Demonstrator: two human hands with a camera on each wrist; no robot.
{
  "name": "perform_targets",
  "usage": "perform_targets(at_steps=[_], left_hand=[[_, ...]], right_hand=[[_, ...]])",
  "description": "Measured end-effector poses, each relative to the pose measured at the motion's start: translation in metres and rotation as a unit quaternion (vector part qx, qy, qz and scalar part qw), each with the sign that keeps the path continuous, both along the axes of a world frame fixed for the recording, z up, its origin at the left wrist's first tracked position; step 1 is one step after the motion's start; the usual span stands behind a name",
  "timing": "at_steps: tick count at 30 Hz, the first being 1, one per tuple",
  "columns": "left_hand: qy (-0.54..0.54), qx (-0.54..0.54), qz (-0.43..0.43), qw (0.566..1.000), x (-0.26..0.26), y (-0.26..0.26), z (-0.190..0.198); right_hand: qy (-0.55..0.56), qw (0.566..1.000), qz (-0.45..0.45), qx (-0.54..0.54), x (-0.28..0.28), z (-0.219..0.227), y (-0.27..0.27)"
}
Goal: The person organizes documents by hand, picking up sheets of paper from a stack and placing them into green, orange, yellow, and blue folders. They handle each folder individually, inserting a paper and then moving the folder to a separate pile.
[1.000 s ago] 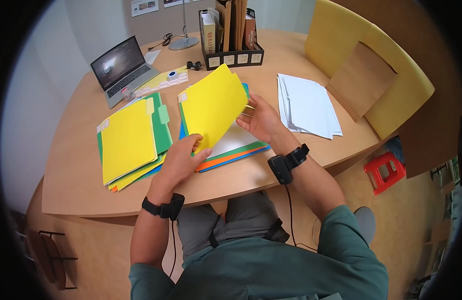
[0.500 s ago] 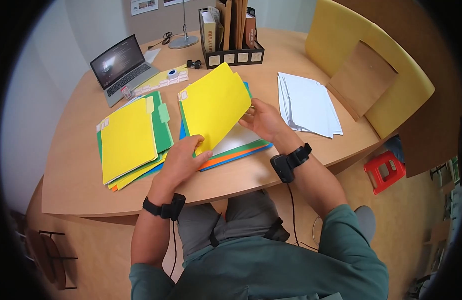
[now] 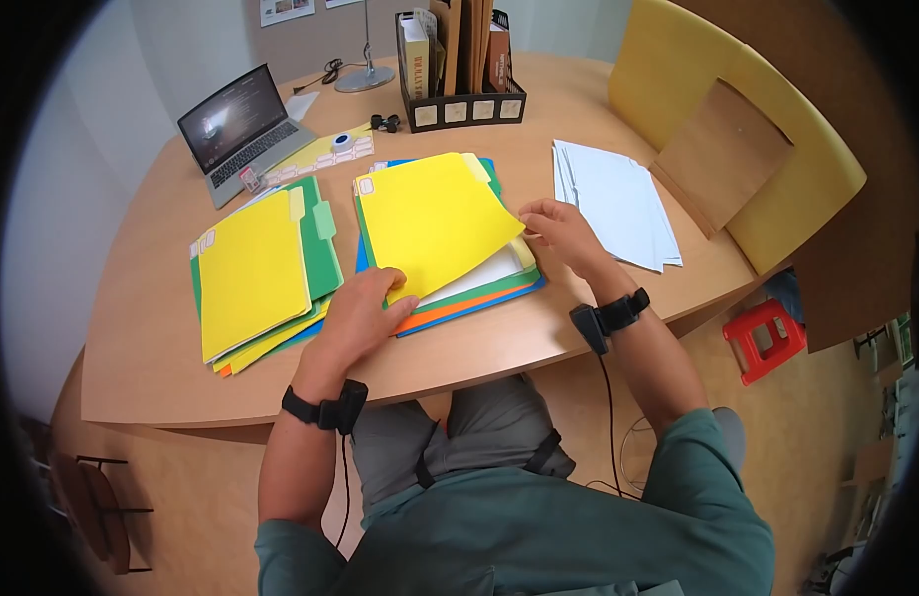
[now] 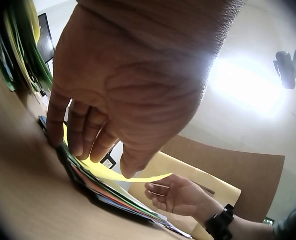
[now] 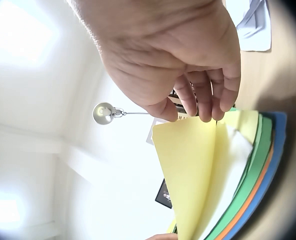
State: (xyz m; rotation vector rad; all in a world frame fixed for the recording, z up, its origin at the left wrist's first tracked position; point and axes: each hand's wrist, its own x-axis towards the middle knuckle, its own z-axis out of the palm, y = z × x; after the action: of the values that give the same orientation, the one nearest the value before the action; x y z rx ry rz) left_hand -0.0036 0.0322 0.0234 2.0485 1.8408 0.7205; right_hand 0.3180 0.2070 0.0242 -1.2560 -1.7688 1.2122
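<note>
A yellow folder (image 3: 435,214) tops the middle pile, its near right corner lifted over a white sheet (image 3: 491,270). At that raised corner, my right hand (image 3: 569,238) pinches the cover between thumb and fingers; the right wrist view shows the bent yellow cover (image 5: 188,155) below the fingertips. My left hand (image 3: 355,318) rests at the pile's near left corner, fingers lightly bent on the yellow cover and thumb by its near edge. Green, orange and blue folders (image 3: 479,304) lie beneath. In the left wrist view, the left hand (image 4: 123,85) hides part of the pile.
Another folder pile (image 3: 253,278) lies to the left, with a laptop (image 3: 243,124) behind it. White papers (image 3: 618,209) are at the right, beside a brown envelope (image 3: 723,154). A black organizer (image 3: 466,111) and a lamp base (image 3: 365,78) stand at the back.
My right hand has moved right and toward the front edge, and the yellow cover has come down flatter, showing a pale tab at its top. My left hand has stayed in place.
</note>
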Motion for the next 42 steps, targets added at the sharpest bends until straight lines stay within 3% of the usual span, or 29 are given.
perform_targets(at_steps=[4,10,12,15,19,22,25,32,42], left_hand=[[0.013,-0.004,0.002,1.0,0.002,0.002,0.001],[0.043,-0.033,0.002,0.999,0.007,0.005,0.012],[0.053,-0.037,0.004,0.998,0.009,0.007,0.014],[0.073,-0.046,0.005,0.996,0.012,0.011,0.018],[0.096,-0.054,-0.005,0.994,0.012,0.016,0.019],[0.11,-0.067,-0.007,0.992,0.016,0.019,0.022],[0.129,-0.06,-0.013,0.99,0.017,0.02,0.021],[0.141,-0.073,-0.007,0.987,0.019,0.023,0.022],[0.127,-0.074,-0.008,0.989,0.015,0.026,0.017]], right_hand=[[0.024,0.997,0.02,-0.068,0.009,-0.018,0.001],[-0.007,0.998,-0.035,0.06,0.01,-0.023,-0.014],[-0.009,0.978,-0.085,0.19,0.01,-0.03,-0.01],[0.026,0.956,-0.149,0.251,0.012,-0.024,-0.017],[0.087,0.943,-0.158,0.279,0.009,-0.01,-0.035],[0.097,0.954,-0.113,0.259,0.004,-0.008,-0.052],[0.026,0.966,0.003,0.259,-0.004,0.003,-0.069],[-0.079,0.951,0.153,0.256,-0.025,-0.007,-0.084],[-0.168,0.937,0.2,0.232,-0.043,-0.011,-0.081]])
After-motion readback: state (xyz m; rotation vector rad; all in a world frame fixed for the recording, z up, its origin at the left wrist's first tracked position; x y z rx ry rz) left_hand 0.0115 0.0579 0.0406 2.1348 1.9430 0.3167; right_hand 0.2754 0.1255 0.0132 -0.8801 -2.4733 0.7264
